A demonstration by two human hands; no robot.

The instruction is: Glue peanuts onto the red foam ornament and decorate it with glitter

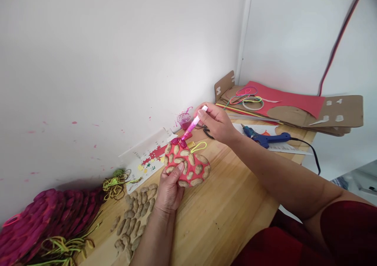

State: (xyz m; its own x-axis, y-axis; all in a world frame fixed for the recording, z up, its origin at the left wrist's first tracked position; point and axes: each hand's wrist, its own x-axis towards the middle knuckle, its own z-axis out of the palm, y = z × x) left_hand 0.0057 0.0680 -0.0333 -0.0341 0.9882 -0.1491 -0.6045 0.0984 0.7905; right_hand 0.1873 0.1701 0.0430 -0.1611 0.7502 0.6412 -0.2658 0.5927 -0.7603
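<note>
My left hand (172, 185) grips a red piece covered with peanuts (191, 171), its thumb on the front face and the fingers behind. A yellow-green cord loop (199, 147) sticks up from the piece's top edge. Between the thumb and fingers of my right hand (213, 120) is a pink-stained white brush (194, 124). Its lower end touches the upper left of the piece, where the peanuts are wet with magenta paint. Just behind the brush stands a small clear cup (184, 120) with pink paint.
Loose peanuts (137, 211) lie left of my left forearm. Dark magenta pieces (53, 215) are stacked at the far left. A blue glue gun (265, 138) lies right, below cardboard and red sheets (282, 97). White paper (141, 171) lies by the paint-spattered wall.
</note>
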